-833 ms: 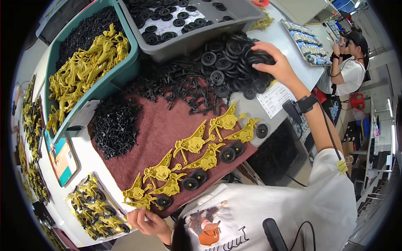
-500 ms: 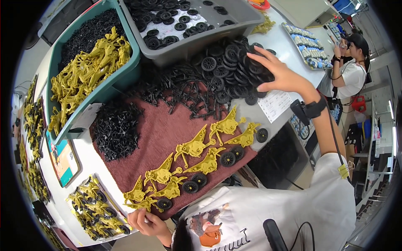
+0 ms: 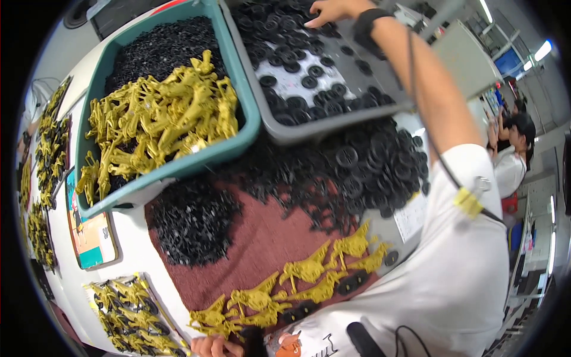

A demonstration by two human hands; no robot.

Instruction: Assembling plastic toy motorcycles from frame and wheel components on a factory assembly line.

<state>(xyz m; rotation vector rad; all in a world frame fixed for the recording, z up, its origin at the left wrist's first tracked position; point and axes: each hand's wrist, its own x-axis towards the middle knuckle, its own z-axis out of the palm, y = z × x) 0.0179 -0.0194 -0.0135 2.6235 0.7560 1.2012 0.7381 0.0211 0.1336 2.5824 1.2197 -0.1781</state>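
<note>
My right hand (image 3: 338,11) reaches over the grey bin (image 3: 333,121) at the far side, thumb and finger apart above the black toy wheels (image 3: 296,106); I see nothing between them. My left hand (image 3: 215,346) rests at the near edge, fingers curled, beside the lowest yellow plastic motorbike frames (image 3: 209,321); whatever it may hold is hidden. More yellow frames (image 3: 309,269) lie in two slanting rows on the brown-red towel (image 3: 250,232). Black wheels (image 3: 352,282) sit along the near row, partly hidden by my shirt.
A green tub (image 3: 253,122) holds yellow frames and small black parts. Heaps of black wheels (image 3: 383,169), thin black parts (image 3: 309,196) and small black pieces (image 3: 193,223) cover the towel's far side. At left lie a tray of assembled pieces (image 3: 134,315) and a picture board (image 3: 92,229). Another person (image 3: 514,152) sits far right.
My right hand has moved from the wheel heap on the table up and away, over the grey bin. The view has shifted, and my left hand shows lower in the picture, its fingers still curled.
</note>
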